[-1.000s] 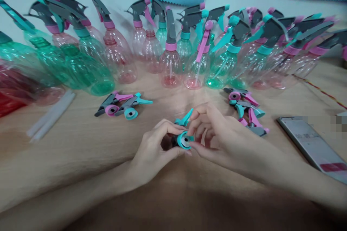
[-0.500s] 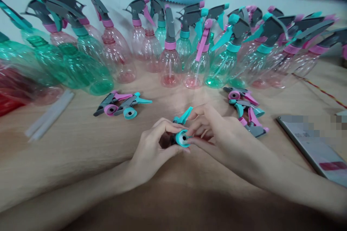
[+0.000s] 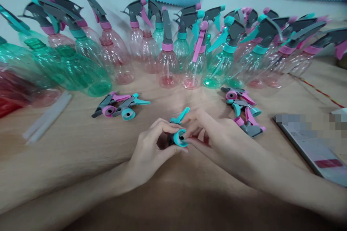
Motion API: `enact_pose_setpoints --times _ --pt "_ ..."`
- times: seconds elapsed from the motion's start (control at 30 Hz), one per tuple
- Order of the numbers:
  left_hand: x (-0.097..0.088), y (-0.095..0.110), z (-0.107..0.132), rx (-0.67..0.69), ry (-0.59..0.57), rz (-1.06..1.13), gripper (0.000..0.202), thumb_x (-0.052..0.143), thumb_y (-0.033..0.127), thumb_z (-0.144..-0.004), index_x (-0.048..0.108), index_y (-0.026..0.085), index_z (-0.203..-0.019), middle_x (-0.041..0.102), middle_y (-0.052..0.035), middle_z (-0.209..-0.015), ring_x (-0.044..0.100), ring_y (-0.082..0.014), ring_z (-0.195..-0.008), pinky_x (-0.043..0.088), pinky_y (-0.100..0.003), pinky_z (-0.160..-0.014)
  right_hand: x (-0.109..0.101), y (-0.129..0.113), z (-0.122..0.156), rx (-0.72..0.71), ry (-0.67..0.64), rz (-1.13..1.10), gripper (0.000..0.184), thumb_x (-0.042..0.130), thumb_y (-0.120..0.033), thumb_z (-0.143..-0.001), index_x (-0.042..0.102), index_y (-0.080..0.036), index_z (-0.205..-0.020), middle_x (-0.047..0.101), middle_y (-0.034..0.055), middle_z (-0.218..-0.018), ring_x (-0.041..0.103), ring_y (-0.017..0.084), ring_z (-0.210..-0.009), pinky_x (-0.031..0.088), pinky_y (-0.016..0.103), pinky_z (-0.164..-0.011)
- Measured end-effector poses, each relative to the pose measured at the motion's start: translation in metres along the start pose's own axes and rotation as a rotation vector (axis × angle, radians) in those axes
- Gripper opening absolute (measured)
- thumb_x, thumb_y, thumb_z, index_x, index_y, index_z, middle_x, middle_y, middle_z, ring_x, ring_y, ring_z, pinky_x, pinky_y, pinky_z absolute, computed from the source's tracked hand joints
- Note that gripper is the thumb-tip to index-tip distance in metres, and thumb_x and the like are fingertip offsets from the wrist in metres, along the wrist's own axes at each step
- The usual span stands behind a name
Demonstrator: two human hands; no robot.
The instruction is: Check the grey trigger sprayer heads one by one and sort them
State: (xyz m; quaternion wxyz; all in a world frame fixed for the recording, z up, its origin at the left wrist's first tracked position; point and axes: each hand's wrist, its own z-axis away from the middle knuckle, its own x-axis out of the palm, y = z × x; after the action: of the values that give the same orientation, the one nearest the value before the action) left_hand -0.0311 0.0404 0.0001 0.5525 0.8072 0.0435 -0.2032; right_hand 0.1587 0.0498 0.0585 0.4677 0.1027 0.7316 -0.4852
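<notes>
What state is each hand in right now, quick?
Left hand: closed around the teal spray head.
Right hand: closed, fingertips pinching the same teal spray head.

Behind the hands [image 3: 187, 140] stand the spray bottles [image 3: 168, 61], with loose trigger heads [image 3: 119, 104] lying between on the table [image 3: 81, 158].

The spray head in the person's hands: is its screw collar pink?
No: the spray head held between the left hand and the right hand has a teal collar and a teal trigger.
</notes>
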Motion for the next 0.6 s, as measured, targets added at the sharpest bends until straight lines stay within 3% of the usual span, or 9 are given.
enact_pose_setpoints --times 0.13,0.23,0.43,0.6 --pt "0.0 -0.001 0.0 -0.057 0.011 0.019 0.024 0.073 0.025 -0.073 0.056 0.021 -0.089 0.059 -0.0026 -0.094 0.06 -0.0175 -0.082 0.05 -0.029 -0.069 -0.002 -0.002 0.001 -0.09 0.003 0.071 0.017 0.046 -0.017 -0.087 0.047 -0.021 -0.103 0.065 0.0028 -0.092 0.062 0.015 -0.073 0.045 0.025 -0.059" --pt "-0.001 0.0 0.0 -0.065 0.008 0.002 0.02 0.07 0.024 -0.075 0.056 0.021 -0.088 0.059 -0.0024 -0.093 0.059 -0.0168 -0.081 0.05 -0.028 -0.069 -0.002 -0.003 -0.001 -0.153 -0.01 0.062 0.024 0.046 -0.017 -0.088 0.044 -0.022 -0.111 0.063 0.0035 -0.1 0.061 0.015 -0.082 0.047 0.026 -0.064" --pt "0.0 0.001 0.001 -0.035 0.015 -0.062 0.024 0.069 0.018 -0.075 0.056 0.024 -0.095 0.057 -0.0008 -0.092 0.058 -0.0153 -0.079 0.048 -0.026 -0.067 -0.001 -0.005 0.0 -0.083 -0.009 0.196 0.013 0.044 -0.013 -0.087 0.05 -0.017 -0.098 0.063 0.0058 -0.086 0.061 0.019 -0.077 0.044 0.029 -0.059" --pt "0.001 -0.001 0.001 0.021 0.058 -0.099 0.027 0.067 0.015 -0.076 0.055 0.024 -0.1 0.057 -0.0012 -0.095 0.059 -0.0157 -0.081 0.048 -0.027 -0.068 0.013 -0.001 -0.003 -0.022 0.139 0.006 0.015 0.054 -0.014 -0.082 0.048 -0.02 -0.093 0.063 -0.0014 -0.078 0.059 0.013 -0.064 0.043 0.023 -0.055"
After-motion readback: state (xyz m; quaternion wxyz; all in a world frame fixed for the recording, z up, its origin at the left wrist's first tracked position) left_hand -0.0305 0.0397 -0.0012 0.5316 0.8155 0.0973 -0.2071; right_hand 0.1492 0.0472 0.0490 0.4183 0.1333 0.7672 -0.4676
